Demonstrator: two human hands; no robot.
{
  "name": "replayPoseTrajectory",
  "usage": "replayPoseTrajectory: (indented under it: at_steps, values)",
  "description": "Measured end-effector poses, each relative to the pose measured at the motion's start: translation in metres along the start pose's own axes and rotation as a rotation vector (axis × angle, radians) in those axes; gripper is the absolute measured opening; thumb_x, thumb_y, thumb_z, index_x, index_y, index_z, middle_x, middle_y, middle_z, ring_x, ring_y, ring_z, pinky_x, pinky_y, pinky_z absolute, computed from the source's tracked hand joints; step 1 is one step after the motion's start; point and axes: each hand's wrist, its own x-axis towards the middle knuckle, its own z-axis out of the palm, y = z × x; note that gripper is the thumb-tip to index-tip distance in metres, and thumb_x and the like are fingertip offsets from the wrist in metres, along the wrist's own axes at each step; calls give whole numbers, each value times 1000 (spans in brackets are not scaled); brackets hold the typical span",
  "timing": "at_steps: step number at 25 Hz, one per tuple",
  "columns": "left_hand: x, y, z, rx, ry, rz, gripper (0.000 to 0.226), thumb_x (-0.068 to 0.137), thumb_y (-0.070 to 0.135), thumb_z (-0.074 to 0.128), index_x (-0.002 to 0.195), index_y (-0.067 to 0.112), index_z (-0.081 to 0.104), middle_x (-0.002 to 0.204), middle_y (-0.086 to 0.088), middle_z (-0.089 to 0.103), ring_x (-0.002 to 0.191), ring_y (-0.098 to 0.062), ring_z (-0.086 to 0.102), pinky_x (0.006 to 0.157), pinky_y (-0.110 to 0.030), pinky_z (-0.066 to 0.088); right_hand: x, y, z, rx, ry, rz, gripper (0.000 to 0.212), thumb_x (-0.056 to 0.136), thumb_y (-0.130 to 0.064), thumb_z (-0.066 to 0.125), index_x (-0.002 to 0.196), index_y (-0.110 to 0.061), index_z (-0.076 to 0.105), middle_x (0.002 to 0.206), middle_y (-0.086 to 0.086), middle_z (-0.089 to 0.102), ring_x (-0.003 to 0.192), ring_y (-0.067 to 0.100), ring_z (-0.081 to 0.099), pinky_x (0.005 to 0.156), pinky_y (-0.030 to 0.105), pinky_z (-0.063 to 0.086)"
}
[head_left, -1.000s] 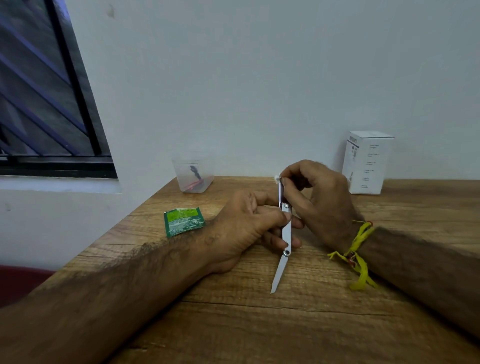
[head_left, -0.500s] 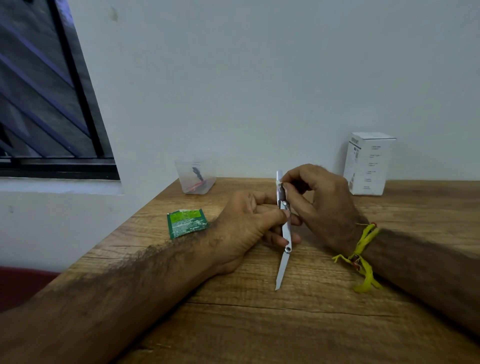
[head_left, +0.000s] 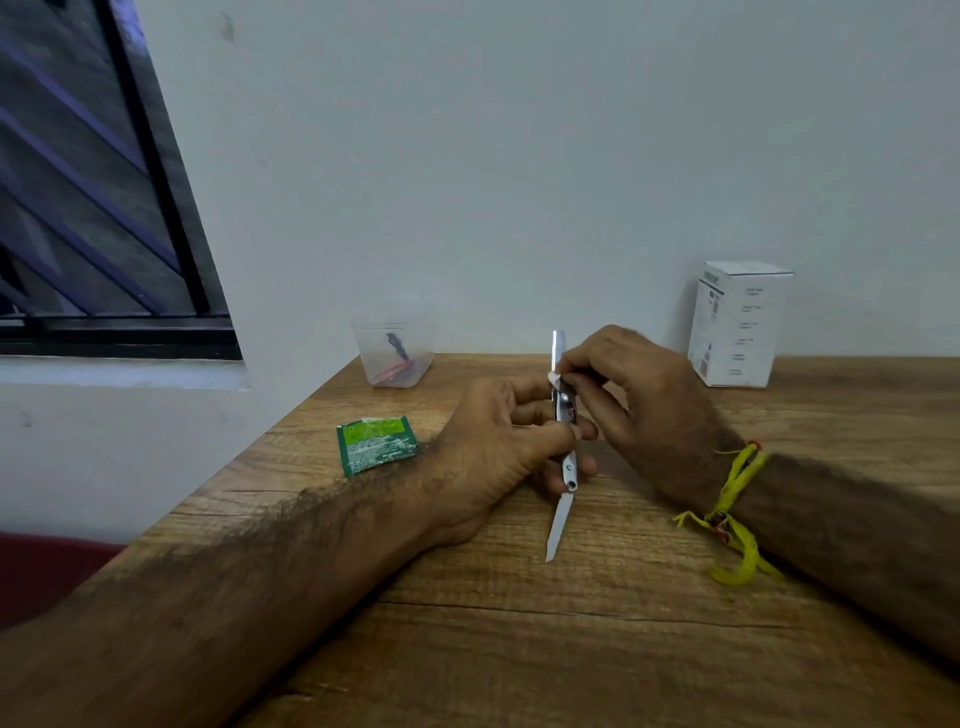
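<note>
- Two hands meet over the middle of the bench (head_left: 571, 649), both on a small steel folding knife (head_left: 564, 413) that stands nearly upright, leaning a little.
- The left hand (head_left: 493, 452) grips the knife's handle. Its fingers (head_left: 550, 434) are curled round it, with the thumb on the near side.
- An upper blade (head_left: 557, 348) sticks up from the top of the handle. A lower blade (head_left: 559, 525) points down at the wood, and I cannot tell whether its tip touches.
- The right hand (head_left: 644, 410) pinches a small white wad (head_left: 554, 378) against the base of the upper blade, fingertips pressed together on it.
- A yellow thread (head_left: 737, 499) is tied round the right wrist.
- A green sachet (head_left: 376, 444) lies flat just left of the left hand. Behind it, a clear plastic cup (head_left: 395, 358) holds small dark and red items.
- A white box (head_left: 740, 325) stands by the wall on the right.
</note>
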Motion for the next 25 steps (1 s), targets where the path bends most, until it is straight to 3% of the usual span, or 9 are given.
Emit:
replayPoseTrajectory:
  at_steps: [7, 17, 22, 25]
  values:
    - [3, -4, -1, 8, 43, 32, 33, 90, -9, 64, 122, 0, 61, 101, -18, 74, 67, -26, 73, 41, -20, 45, 0, 2, 0, -17, -24, -41, 9, 93, -2, 61, 98, -5, 68, 94, 5, 63, 86, 19, 60, 77, 36, 50]
    - [3, -4, -1, 11, 56, 45, 42, 91, -10, 62, 131, 3, 58, 106, -17, 75, 70, -28, 73, 48, -19, 51, -1, -1, 2, -78, -47, -39, 13, 95, -8, 54, 98, -8, 67, 95, 3, 62, 85, 20, 60, 72, 39, 53]
    - [4, -5, -1, -37, 120, 54, 29, 93, -2, 64, 122, 0, 64, 102, -12, 77, 70, -26, 74, 51, -22, 55, -2, -6, -4, 2, 128, 76, 7, 89, 0, 65, 92, -6, 66, 88, 1, 61, 80, 14, 57, 70, 31, 50]
    - [7, -7, -4, -42, 142, 55, 22, 95, 1, 63, 117, -1, 66, 91, -15, 78, 70, -26, 74, 46, -21, 53, -1, -12, 1, -27, 25, -21, 4, 90, -2, 66, 92, -5, 66, 87, 1, 61, 79, 15, 58, 70, 32, 52]
